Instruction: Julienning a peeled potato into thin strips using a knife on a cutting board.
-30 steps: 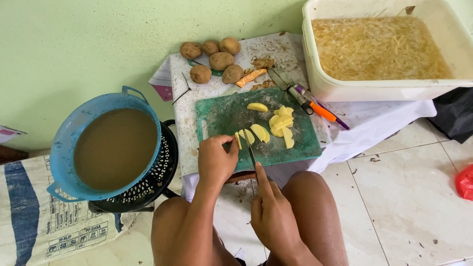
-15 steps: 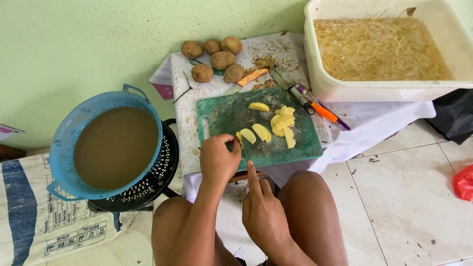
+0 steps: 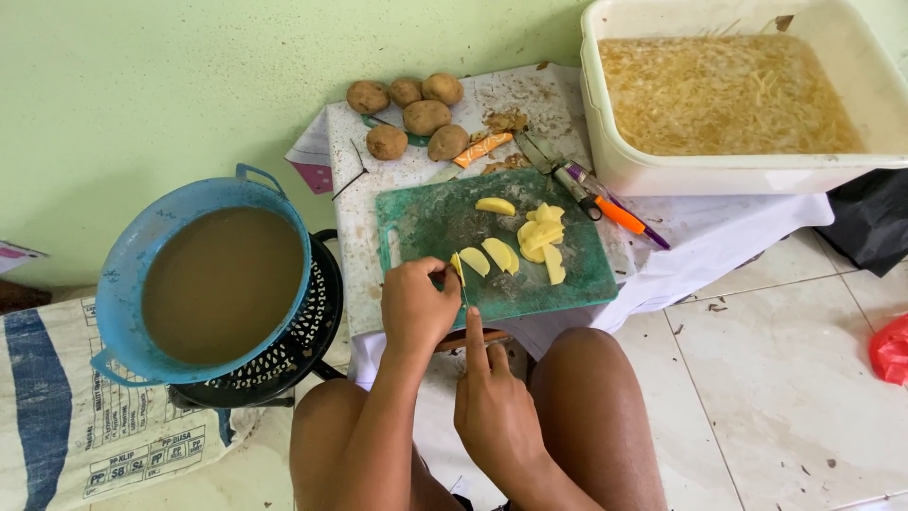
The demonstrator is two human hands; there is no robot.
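- Slicing's partway there by the look of it: a handful of yellow potato slices (image 3: 530,238) already lie on the green cutting board (image 3: 426,222), while five whole potatoes (image 3: 409,115) wait unpeeled at the far side.
- Left hand (image 3: 416,308) pinches a potato piece (image 3: 457,266) at the board's near edge.
- Right hand (image 3: 494,409) grips a knife (image 3: 464,289), forefinger along it, blade just right of the piece.
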